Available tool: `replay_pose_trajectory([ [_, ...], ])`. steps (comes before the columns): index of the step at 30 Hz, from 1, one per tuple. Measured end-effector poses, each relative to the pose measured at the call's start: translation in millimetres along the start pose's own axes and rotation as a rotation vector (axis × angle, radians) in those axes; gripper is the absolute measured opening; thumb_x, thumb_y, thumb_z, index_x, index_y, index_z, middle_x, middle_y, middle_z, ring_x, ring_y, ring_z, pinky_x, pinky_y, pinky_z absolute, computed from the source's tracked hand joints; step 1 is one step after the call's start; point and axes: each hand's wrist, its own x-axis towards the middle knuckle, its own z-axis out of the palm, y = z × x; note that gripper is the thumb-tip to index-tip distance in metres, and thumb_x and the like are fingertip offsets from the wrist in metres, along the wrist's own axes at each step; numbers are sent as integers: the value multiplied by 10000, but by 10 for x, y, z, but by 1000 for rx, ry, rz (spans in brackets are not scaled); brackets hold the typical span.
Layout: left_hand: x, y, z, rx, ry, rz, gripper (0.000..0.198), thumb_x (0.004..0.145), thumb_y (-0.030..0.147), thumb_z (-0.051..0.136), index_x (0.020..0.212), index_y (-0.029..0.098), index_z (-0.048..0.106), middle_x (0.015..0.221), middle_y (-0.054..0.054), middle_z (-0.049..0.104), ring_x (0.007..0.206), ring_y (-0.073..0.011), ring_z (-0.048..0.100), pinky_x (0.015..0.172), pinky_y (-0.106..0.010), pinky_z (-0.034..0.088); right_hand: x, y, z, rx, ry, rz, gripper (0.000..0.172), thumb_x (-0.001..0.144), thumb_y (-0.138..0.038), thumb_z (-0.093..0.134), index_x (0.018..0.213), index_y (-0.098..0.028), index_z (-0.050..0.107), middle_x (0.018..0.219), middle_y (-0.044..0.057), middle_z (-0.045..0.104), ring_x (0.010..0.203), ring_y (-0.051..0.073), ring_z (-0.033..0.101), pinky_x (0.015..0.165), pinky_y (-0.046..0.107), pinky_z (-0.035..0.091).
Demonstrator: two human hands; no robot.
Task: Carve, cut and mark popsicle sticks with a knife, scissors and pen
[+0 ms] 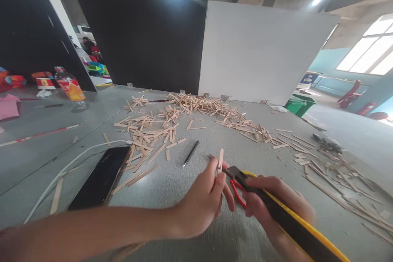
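Between thumb and fingers, my left hand (202,196) pinches a short wooden craft stick (220,159) that points upward. My right hand (279,200) is wrapped round a black and yellow utility knife (270,202). The knife's front end reaches the left fingers close to the stick's lower part; the exact contact there is hidden. Below the hands lies a tool with red handles (238,194), perhaps pliers, partly covered. A dark pen (190,154) rests on the grey table (172,180) beyond my left hand.
Loose craft sticks (153,127) are heaped across the table's middle, with cut pieces (340,180) at right. A phone (101,176) with a white cable lies left. A bottle (69,86) stands behind it. Black (147,41) and white boards (260,49) close off the back.
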Motion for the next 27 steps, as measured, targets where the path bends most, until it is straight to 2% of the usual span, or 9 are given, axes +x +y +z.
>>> replay_pose_trajectory([
  [2, 109, -241, -10, 20, -17, 19, 353, 1107, 480, 278, 1347, 228, 337, 664, 58, 607, 440, -101, 370, 445, -204, 318, 6, 139, 132, 19, 62, 1, 57, 910, -265, 706, 930, -274, 654, 600, -48, 686, 377, 102, 545, 367, 189, 438],
  [4, 172, -387, -42, 32, -31, 7, 345, 1110, 457, 274, 1355, 223, 339, 670, 60, 599, 433, -99, 367, 449, -207, 316, -12, 293, 196, 50, 16, 53, 125, 926, -237, 658, 1049, -258, 667, 632, -39, 695, 402, 105, 566, 378, 187, 450],
  [6, 194, -443, -71, 35, -46, -5, 327, 1110, 444, 278, 1330, 222, 371, 680, 58, 596, 442, -98, 377, 464, -211, 328, -51, 413, 219, 118, -68, 105, 165, 959, -237, 616, 1113, -245, 673, 616, -43, 679, 400, 100, 572, 380, 180, 459],
  [10, 181, -426, -87, 45, -86, -3, 316, 1111, 435, 298, 1317, 218, 399, 662, 65, 572, 462, -102, 386, 499, -223, 342, -131, 510, 234, 225, -109, 137, 135, 984, -233, 619, 1105, -259, 675, 633, -49, 680, 416, 86, 592, 404, 163, 482],
  [16, 178, -432, -88, 81, -124, 36, 372, 1110, 490, 282, 1326, 213, 405, 626, 73, 532, 511, -122, 434, 553, -245, 368, -148, 509, 237, 250, -150, 107, 158, 968, -193, 634, 1099, -277, 666, 667, -61, 674, 388, 67, 568, 402, 160, 472],
  [19, 180, -442, -90, 87, -126, 55, 391, 1105, 508, 290, 1332, 208, 400, 625, 70, 528, 551, -136, 476, 581, -253, 389, -136, 499, 235, 230, -156, 77, 166, 958, -193, 640, 1097, -277, 672, 681, -55, 677, 432, 78, 584, 438, 174, 483],
  [27, 182, -426, -78, 99, -128, 33, 361, 1107, 488, 299, 1319, 212, 395, 627, 73, 545, 511, -123, 421, 553, -252, 356, -138, 492, 232, 176, -142, 71, 167, 963, -192, 626, 1099, -281, 670, 677, -52, 681, 484, 108, 594, 470, 211, 487],
])
